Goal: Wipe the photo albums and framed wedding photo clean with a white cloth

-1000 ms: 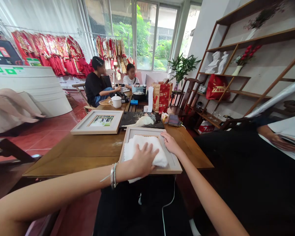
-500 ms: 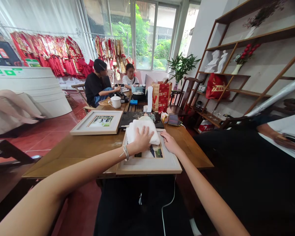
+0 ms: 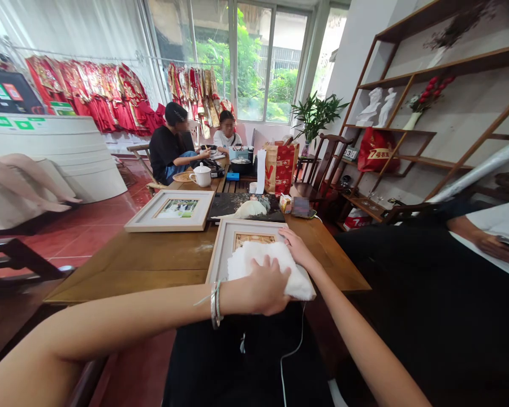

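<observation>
My left hand (image 3: 265, 285), a bracelet and bands at its wrist, presses a folded white cloth (image 3: 248, 260) onto the near part of a picture frame (image 3: 220, 249). Its fingers are spread over the cloth, which hides most of the picture. Lying over the right side of the same frame, my right hand (image 3: 299, 249) holds it with fingers bent onto the rim; its thumb is hidden. The pale wooden frame lies flat at the table's near edge. To its far left is a second framed picture (image 3: 176, 209).
Beyond the frame lies a dark picture panel (image 3: 220, 204) on the wooden table (image 3: 161, 254). A lidded white cup (image 3: 202, 176), a red paper bag (image 3: 282, 169) and a phone (image 3: 303, 207) stand or lie farther back. Two people sit at the far end; another sits at right.
My left hand has drawn the cloth toward me and to the right, down to the frame's near right corner. The picture's top now shows. My right hand stays on the frame's side.
</observation>
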